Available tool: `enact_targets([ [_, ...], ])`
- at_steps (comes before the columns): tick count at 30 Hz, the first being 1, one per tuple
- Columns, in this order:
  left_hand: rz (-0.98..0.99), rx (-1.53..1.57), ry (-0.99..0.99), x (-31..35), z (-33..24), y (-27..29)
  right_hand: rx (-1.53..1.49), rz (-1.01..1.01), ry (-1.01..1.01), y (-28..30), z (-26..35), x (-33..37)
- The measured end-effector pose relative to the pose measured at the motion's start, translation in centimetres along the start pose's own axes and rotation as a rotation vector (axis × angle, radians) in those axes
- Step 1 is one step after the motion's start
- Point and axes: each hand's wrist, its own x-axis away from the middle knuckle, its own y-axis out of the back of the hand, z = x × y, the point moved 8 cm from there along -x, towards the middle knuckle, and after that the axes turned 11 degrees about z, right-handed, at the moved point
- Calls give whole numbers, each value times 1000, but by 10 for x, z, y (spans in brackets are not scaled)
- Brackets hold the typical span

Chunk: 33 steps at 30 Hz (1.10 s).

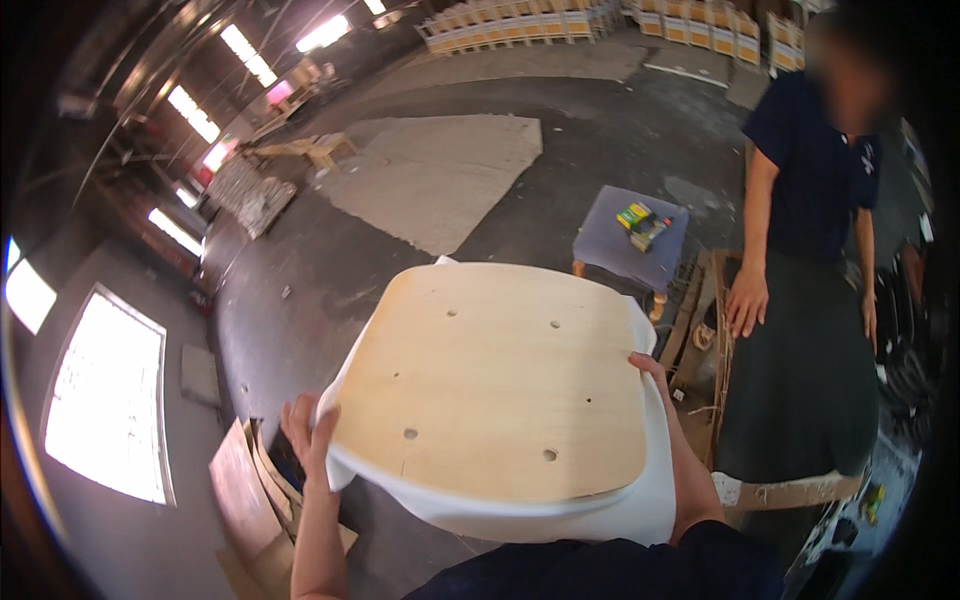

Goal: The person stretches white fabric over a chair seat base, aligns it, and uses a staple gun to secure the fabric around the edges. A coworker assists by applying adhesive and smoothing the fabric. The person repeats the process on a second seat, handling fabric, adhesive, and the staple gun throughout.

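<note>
A pale plywood chair seat board [500, 390] with rounded corners and several drilled holes lies face up in front of my body. White covering [420, 505] wraps beneath it and sticks out past its edges at the sides and front. My left hand [312, 435] grips the left edge, thumb near the rim and the other fingers outside the covering. On the far side of the right edge, my right hand [652, 372] holds on with its thumb over the rim; its remaining fingers are hidden under the seat. What supports the seat from below cannot be seen.
A person [815, 170] stands at the right, one hand on a dark-topped table [800, 390]. Beyond my seat is a blue-grey padded stool [615, 240] carrying small boxes [640, 222]. Bent wooden sheets [245, 490] lean at lower left; a beige cloth [440, 170] covers floor ahead.
</note>
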Motion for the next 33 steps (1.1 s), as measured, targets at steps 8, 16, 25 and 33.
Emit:
enact_targets([
  [8,-122,1781,1272,122,-2,-193,202,51,95,23,14,-42],
  [16,569,567,1254,168,10,-165,455,118,318,-40,83,-37],
  [25,-150,436,-276,-130,-117,148,1655,949,244,-326,36,-26],
  [33,1228,603,61,-47,-75,-71,2144,1385,-334,-322,-87,-33],
])
